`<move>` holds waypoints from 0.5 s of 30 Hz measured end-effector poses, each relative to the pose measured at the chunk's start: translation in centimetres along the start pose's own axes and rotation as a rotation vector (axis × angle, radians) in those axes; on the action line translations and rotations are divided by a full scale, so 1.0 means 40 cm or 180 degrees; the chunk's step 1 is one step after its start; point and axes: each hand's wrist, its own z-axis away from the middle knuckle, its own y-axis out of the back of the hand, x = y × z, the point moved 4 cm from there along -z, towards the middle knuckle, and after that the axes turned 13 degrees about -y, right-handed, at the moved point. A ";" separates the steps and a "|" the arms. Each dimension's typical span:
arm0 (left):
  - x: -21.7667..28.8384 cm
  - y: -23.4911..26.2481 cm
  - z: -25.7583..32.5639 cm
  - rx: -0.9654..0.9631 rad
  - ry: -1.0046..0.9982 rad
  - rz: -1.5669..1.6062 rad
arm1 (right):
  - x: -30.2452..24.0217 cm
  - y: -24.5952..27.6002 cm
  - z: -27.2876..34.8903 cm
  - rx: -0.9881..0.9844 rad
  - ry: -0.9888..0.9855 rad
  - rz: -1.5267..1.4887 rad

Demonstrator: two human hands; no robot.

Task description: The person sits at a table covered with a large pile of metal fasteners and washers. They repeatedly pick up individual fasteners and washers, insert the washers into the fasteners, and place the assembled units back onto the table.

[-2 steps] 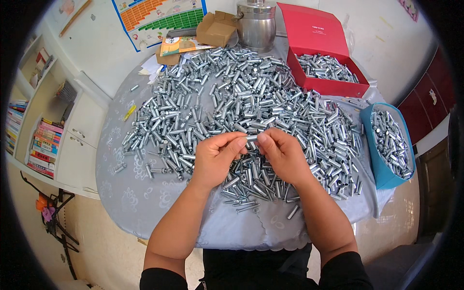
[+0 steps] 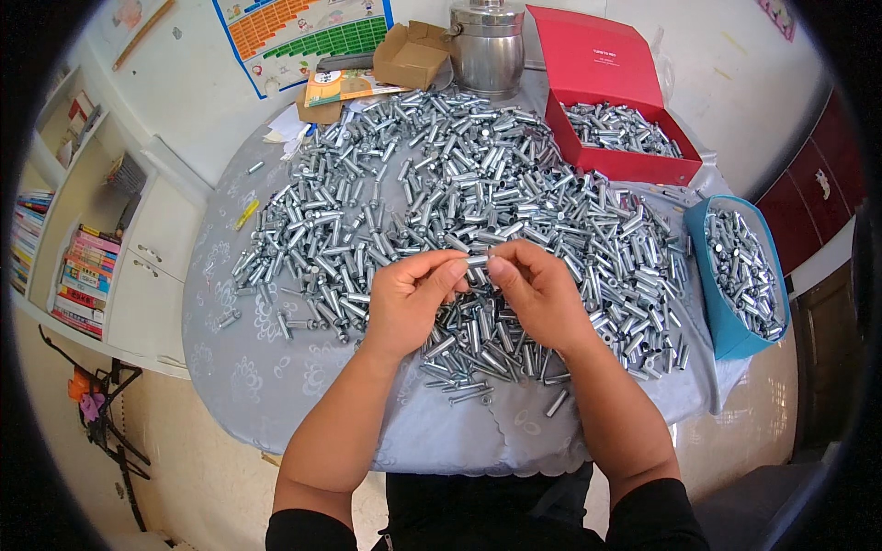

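Between my two hands, above the near middle of a big heap, is a short silver metal expansion anchor sleeve (image 2: 477, 263). My left hand (image 2: 406, 301) pinches its left end with thumb and index finger. At the other end, the thumb and fingers of my right hand (image 2: 542, 298) are closed on it. Whether a bolt sits inside is hidden by my fingers. Beneath and around both hands spreads the pile of loose silver anchor sleeves and bolts (image 2: 367, 234).
A grey patterned cloth (image 2: 234, 367) covers the round table. An open red box (image 2: 634, 167) at the back right and a teal bin (image 2: 735, 335) at the right hold similar metal pieces. A steel pot (image 2: 488, 55) and a small cardboard box (image 2: 410, 57) stand behind the heap.
My right fingers have shifted very slightly to the left along the anchor sleeve. Everything else looks the same.
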 end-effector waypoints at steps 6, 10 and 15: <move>-0.008 0.000 -0.002 0.0002 0.0113 -0.0069 | 0.010 0.003 -0.004 -0.0044 -0.0382 -0.0360; -0.013 0.002 -0.001 0.0001 0.0090 -0.0027 | 0.000 -0.003 -0.002 -0.0094 -0.0331 -0.0579; -0.008 -0.005 0.000 -0.0059 0.0127 -0.0043 | 0.001 0.003 -0.003 -0.0218 -0.0560 -0.0563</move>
